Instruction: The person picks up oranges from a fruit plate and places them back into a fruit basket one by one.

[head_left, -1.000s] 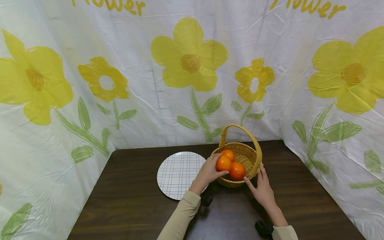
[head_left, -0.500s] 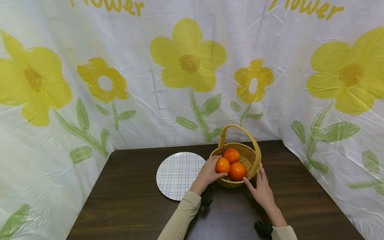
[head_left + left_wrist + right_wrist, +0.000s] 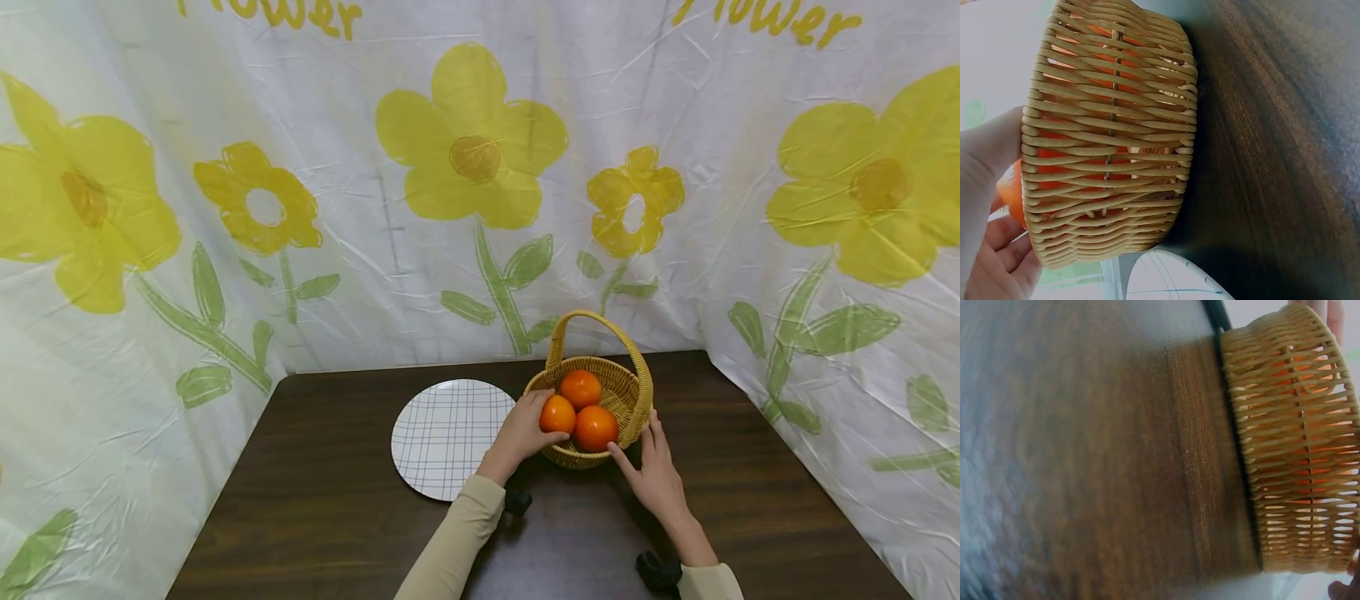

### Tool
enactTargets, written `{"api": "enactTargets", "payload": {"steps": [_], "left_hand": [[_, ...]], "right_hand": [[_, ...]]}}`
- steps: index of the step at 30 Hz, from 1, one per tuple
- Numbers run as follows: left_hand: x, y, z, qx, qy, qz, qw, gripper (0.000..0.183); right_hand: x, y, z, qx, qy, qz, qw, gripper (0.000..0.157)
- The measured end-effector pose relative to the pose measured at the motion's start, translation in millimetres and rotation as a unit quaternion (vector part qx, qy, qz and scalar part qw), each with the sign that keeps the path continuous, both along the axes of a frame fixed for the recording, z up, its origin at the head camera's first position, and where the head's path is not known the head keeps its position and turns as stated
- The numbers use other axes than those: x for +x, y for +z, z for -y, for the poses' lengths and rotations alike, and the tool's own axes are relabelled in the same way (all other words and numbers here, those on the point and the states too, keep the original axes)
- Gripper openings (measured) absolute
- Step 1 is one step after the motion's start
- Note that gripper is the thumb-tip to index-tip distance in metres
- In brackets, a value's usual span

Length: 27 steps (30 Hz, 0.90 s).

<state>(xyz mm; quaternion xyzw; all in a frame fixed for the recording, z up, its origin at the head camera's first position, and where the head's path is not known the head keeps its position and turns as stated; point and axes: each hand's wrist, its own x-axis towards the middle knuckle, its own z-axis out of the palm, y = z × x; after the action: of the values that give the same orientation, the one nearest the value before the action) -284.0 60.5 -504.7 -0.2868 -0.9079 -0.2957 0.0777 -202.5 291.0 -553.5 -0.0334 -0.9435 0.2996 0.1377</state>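
Observation:
In the head view, three smooth round oranges lie in a wicker basket [image 3: 611, 387] with a tall arched handle. My left hand [image 3: 522, 427] reaches over the basket's left rim and grips the left orange [image 3: 558, 415] between thumb and fingers. Beside it sit the back orange [image 3: 581, 389] and the front right orange [image 3: 597, 428]. My right hand [image 3: 660, 475] holds the basket's right side, its thumb at the front rim and its fingers along the outside. Through the weave [image 3: 1110, 131] in the left wrist view, orange patches show. The right wrist view shows the basket wall [image 3: 1297, 456].
Left of the basket lies a round white plate [image 3: 450, 437] with a blue grid, partly behind my left forearm. Both stand on a dark wooden table [image 3: 322, 500]. A white curtain [image 3: 352, 317] with yellow flowers hangs along the back and sides.
The left orange has settled slightly lower and apart from the back one, which has shifted a little right. My left hand stays on its orange; my right hand has barely moved.

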Motion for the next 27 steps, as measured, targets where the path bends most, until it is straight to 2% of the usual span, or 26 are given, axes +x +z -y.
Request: {"api": "enactTargets", "payload": {"steps": [9,16,27], "left_hand": [[1.1,4.0,-0.8,-0.017,0.006,0.014,0.9997,0.068],[-1.1,2.6,-2.1,-0.029,0.003,0.009,0.9995,0.066],[7.5,-5.5,2.5,0.003,0.0,-0.003,1.0,0.062]], "right_hand": [[0.1,0.9,0.1,-0.001,0.003,-0.002,1.0,0.083],[-0.9,1.2,-0.2,-0.002,0.002,-0.004,1.0,0.082],[2.0,0.2,-0.2,-0.002,0.005,-0.006,1.0,0.084]]}}
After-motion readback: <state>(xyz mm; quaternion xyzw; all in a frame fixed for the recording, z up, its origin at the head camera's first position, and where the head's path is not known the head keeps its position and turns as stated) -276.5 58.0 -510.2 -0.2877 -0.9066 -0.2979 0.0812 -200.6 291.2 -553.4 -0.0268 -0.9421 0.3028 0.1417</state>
